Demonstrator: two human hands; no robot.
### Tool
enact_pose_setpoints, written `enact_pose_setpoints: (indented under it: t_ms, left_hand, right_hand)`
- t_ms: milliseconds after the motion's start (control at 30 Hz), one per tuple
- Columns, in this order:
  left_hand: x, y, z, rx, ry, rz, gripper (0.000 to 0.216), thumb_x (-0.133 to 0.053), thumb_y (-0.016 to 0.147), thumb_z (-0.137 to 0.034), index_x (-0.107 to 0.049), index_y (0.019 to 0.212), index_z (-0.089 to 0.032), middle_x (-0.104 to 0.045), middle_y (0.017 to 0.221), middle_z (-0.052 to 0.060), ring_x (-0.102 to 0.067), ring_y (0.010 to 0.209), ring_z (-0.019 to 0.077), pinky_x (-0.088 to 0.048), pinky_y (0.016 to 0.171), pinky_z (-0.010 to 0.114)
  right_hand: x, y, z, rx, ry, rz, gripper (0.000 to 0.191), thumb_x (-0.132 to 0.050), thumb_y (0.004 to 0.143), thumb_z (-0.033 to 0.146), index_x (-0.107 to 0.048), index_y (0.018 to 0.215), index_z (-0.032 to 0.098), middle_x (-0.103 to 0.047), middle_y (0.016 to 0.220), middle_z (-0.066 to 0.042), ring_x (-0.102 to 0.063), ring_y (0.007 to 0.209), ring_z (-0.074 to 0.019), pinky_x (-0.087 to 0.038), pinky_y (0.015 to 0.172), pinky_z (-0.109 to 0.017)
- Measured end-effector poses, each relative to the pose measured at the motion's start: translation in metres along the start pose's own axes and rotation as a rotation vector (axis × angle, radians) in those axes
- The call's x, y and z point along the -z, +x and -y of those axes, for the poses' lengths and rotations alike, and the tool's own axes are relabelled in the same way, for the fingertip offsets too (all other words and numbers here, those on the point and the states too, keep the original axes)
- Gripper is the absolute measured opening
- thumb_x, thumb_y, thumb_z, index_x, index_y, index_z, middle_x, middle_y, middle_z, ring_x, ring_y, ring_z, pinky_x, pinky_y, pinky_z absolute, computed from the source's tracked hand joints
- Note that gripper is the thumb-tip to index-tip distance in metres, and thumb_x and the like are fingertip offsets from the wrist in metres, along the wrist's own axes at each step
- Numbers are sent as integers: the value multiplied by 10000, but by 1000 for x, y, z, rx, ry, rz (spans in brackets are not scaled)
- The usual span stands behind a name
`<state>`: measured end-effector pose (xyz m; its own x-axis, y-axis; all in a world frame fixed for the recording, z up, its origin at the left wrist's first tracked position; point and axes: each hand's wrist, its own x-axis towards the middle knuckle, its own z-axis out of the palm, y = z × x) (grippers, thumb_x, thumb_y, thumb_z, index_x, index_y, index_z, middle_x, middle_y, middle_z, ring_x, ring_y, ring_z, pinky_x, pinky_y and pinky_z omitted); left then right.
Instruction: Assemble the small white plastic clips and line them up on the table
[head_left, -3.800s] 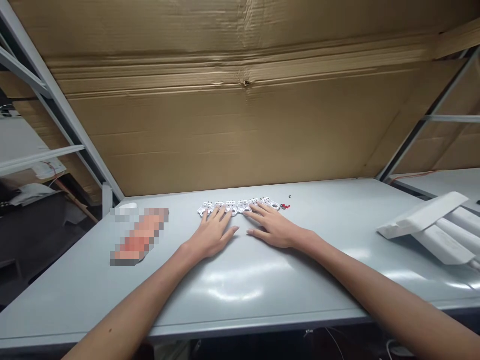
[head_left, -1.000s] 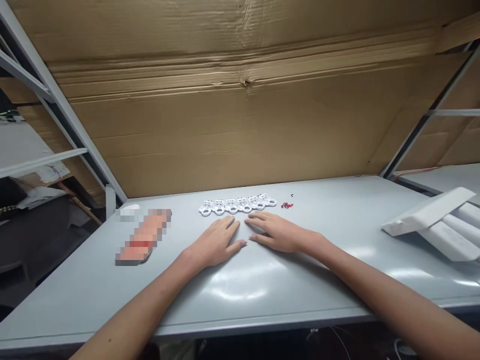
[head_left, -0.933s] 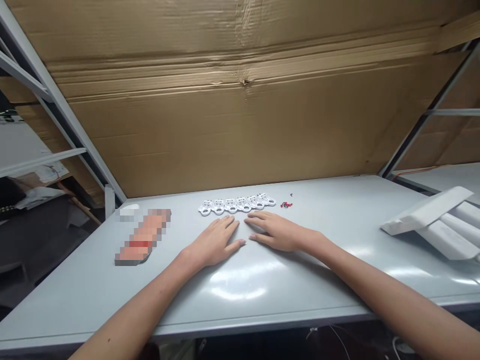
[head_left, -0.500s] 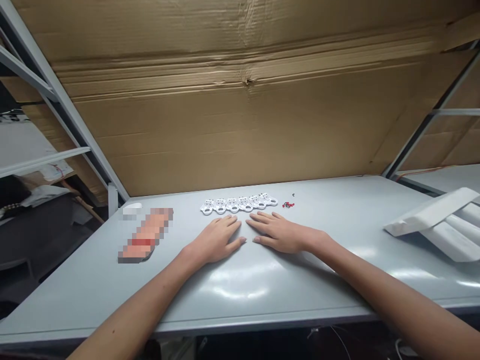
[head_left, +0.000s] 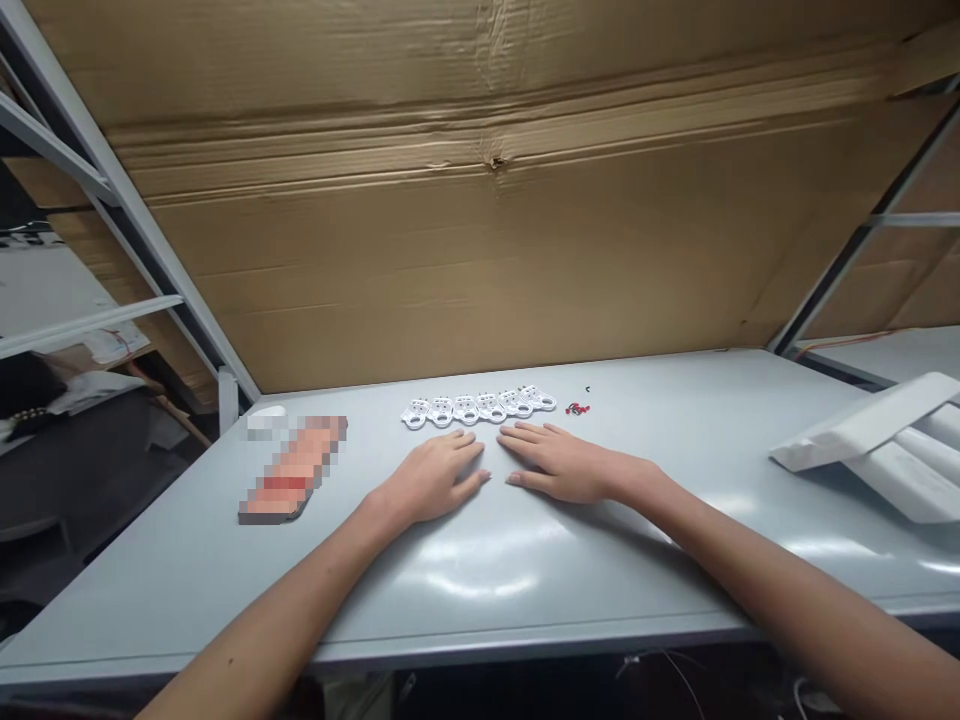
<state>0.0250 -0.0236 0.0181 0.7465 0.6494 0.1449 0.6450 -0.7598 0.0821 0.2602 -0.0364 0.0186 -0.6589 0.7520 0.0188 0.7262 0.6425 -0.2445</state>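
Left hand [head_left: 431,480] and right hand [head_left: 562,465] slid back off the white parts [head_left: 478,408] at 12 o'clock, grips open on the table [head_left: 187,590].

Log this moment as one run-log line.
left hand: empty, on table | right hand: empty, on table | nearest: white parts, red bits

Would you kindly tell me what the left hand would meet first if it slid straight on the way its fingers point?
Probably the row of flat white plastic pieces ahead of the left hand; depth is unclear.
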Motion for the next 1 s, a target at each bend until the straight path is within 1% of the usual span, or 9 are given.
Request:
enact_pose_setpoints:
  t_ms: [200, 333, 433, 633, 833, 1000]
  left_hand:
    - [1, 0, -1, 6, -3, -4, 326, -397, 1010, -392, -586, 1203, -209, -640, 1214, 103, -561, 1197, 287, -447, 990, 400]
    - [1, 0, -2, -18, 8, -15, 288, -415, 1004, -353, -590, 1174, -200, -639, 1171, 104, -586, 1124, 279, -465, 942, 391]
    - [-1, 1, -1, -33, 20, -30, 276, -424, 1001, -349, -594, 1153, -194, -637, 1133, 103, -601, 1056, 270, -476, 892, 384]
    - [-1, 1, 1, -47, 47, -48, 256, -447, 994, -347, -601, 1124, -190, -632, 1102, 99, -603, 1000, 260, -475, 848, 371]
    - [2, 1, -1, -37, 34, -29, 232, -471, 987, -339, -615, 1084, -184, -637, 1065, 93, -609, 955, 253, -470, 817, 360]
    - [5, 1, 1, -7, -14, -38, 221, -427, 1002, -305, -623, 1015, -202, -663, 992, 66, -626, 912, 233, -470, 807, 341]
  right_hand:
    - [1, 0, 1, -3, -13, 0, 631, -312, 969, 597, -450, 1440, 200, -462, 1487, -127, -407, 1359, -317, -347, 1085, -490]
    - [2, 0, 2, -1, 11, 4, 631, -325, 974, 577, -457, 1434, 165, -465, 1478, -146, -427, 1336, -328, -344, 1078, -491]
    - [2, 0, 1, 10, 30, -7, 631, -339, 969, 584, -463, 1428, 170, -473, 1467, -148, -424, 1334, -335, -338, 1076, -492]
    - [1, 1, -1, 36, 30, -18, 599, -352, 974, 563, -486, 1398, 162, -500, 1433, -159, -448, 1301, -326, -349, 1058, -482]
    - [1, 1, -1, 43, 34, -34, 562, -363, 970, 564, -517, 1364, 194, -530, 1391, -147, -463, 1279, -317, -361, 1045, -466]
    - [2, 1, -1, 46, 36, -37, 549, -356, 971, 566, -532, 1341, 200, -557, 1346, -137, -486, 1242, -309, -378, 1020, -454]
